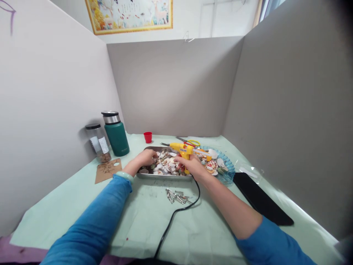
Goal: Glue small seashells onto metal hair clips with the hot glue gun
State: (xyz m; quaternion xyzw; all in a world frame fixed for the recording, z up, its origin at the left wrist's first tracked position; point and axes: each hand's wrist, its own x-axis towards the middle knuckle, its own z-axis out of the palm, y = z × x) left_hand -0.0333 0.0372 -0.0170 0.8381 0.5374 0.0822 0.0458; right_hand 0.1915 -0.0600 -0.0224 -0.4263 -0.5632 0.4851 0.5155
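My right hand (194, 165) is wrapped round the handle of a yellow hot glue gun (180, 148), whose dark nozzle points left. A clear glue stick sticks out at its back, and a black cord (176, 211) runs from the handle toward the front edge. Below the gun lies a metal tray (165, 177) full of small seashells (165, 162). At the tray's left end, my left hand (147, 157) reaches in with bent, closed fingers. Their tips are down among the shells, so anything pinched there is hidden.
Metal clips (178, 197) lie before the tray. A blue plate (230, 171) with larger shells stands right, near a black slab (261, 197). Scissors (193, 142) and a red cup (148, 137) are behind. Left are a green bottle (117, 138), a jar (97, 143) and a brown card (107, 170).
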